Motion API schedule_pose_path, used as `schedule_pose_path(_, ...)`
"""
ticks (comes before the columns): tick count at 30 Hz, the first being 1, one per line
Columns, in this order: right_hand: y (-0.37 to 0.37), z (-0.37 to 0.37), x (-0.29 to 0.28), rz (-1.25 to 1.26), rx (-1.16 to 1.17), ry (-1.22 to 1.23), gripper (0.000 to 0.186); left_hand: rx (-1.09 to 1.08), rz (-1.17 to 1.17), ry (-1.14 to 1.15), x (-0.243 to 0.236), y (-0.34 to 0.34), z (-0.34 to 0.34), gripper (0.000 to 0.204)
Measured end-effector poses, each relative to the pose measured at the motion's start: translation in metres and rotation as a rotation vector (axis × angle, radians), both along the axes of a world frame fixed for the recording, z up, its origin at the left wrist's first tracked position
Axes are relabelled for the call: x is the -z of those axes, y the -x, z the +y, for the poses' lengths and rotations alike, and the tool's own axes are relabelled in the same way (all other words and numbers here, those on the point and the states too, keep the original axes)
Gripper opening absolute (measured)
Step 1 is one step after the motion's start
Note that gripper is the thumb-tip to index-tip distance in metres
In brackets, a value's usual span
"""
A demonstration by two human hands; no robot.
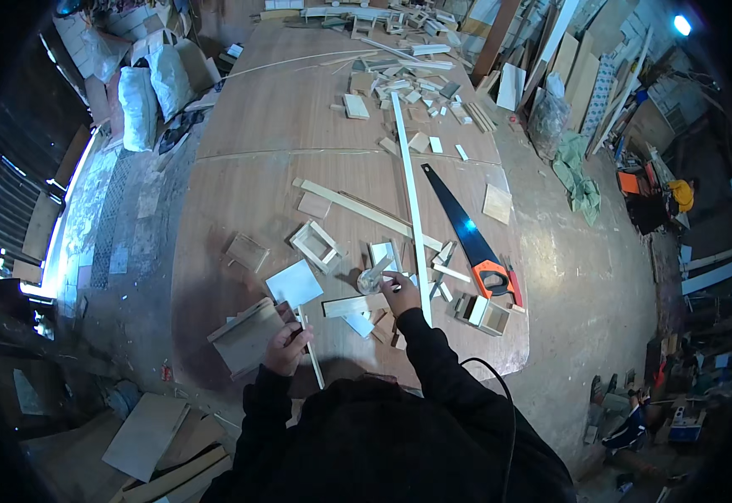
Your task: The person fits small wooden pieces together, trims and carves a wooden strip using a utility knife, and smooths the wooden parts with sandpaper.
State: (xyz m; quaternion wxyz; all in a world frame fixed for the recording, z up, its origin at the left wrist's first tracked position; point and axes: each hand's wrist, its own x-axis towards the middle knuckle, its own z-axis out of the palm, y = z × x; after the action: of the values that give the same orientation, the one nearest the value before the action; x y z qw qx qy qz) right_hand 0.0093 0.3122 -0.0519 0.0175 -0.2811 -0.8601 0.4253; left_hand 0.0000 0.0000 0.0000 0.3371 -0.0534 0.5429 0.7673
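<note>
My left hand point(286, 349) is closed on a thin pale wood strip point(309, 350) at the near edge of the table. Beside that hand stands a wooden box-like piece point(249, 337), tilted. My right hand point(401, 295) has its fingers bent together right next to a small clear jar point(369, 283). A light stick point(378, 267) slants out over the jar; whether my fingers grip it is unclear. Between my hands lie a wood block point(354, 305) and a white square panel point(295, 283). Further off is a small open wooden frame point(316, 246).
A long white strip point(408, 184) runs up the wooden table point(257, 109). To its right lie a handsaw point(465, 225) with an orange-black handle and a small compartmented wooden box point(483, 315). Offcuts point(412, 88) pile up at the far end. A black cable point(504, 390) hangs by my right arm.
</note>
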Motion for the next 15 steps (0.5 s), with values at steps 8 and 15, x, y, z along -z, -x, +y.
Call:
schedule_pose_path(8, -0.028, -0.013, 0.0, 0.225, -0.019, 0.01, 0.034, -0.109, 0.012, -0.072, 0.002, 0.0, 0.002, 0.02)
schedule_pose_path(15, -0.065, -0.032, -0.001, 0.228, 0.008, 0.068, 0.028, -0.099, 0.065, 0.0, 0.003, 0.002, -0.008, 0.026)
